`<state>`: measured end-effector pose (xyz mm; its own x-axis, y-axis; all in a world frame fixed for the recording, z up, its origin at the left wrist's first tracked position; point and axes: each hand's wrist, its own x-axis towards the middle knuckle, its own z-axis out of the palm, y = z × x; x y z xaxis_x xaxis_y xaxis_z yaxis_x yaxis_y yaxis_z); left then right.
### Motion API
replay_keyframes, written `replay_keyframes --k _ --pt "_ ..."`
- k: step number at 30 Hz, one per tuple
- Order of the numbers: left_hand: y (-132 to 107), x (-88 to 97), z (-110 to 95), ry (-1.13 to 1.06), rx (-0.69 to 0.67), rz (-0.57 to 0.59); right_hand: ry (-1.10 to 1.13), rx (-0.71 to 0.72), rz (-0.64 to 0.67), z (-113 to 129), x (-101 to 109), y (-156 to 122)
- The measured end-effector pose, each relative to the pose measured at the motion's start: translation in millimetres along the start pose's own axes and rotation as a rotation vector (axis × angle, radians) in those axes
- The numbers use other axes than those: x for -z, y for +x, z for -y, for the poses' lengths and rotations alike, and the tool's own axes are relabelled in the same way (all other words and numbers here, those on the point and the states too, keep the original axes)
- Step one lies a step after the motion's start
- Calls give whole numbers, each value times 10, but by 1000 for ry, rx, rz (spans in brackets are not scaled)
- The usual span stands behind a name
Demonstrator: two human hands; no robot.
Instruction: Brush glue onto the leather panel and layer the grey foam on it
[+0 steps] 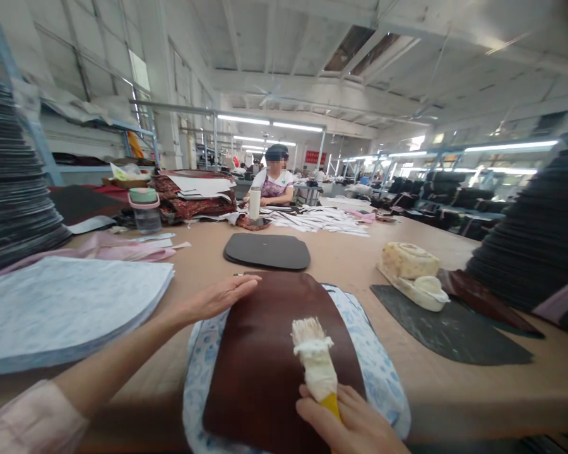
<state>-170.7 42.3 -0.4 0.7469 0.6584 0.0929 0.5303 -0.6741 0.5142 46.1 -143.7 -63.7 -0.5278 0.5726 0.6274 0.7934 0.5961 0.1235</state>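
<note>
A dark red leather panel (265, 359) lies on a blue-patterned sheet (383, 372) at the near edge of the worktable (345, 258), its long axis running away from the worker. The left hand (218, 297) lies flat — fingers straight and together — on its far-left edge. The right hand (348, 422) grips a glue-caked brush (315, 359), bristles pointing away, over the panel's right half.

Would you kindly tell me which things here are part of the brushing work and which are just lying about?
In use: left hand, right hand, brush, brown leather piece, patterned sheet beneath it.
Lying about: black piece, white bottle, lidded jar.
</note>
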Motion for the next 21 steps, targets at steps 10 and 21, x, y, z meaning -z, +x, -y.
replay_keyframes --k 10,21 --pt "-377 -142 67 -55 42 8 -100 87 -61 -8 -78 70" --pt "-367 -176 142 -99 -22 77 -147 22 23 101 -92 165"
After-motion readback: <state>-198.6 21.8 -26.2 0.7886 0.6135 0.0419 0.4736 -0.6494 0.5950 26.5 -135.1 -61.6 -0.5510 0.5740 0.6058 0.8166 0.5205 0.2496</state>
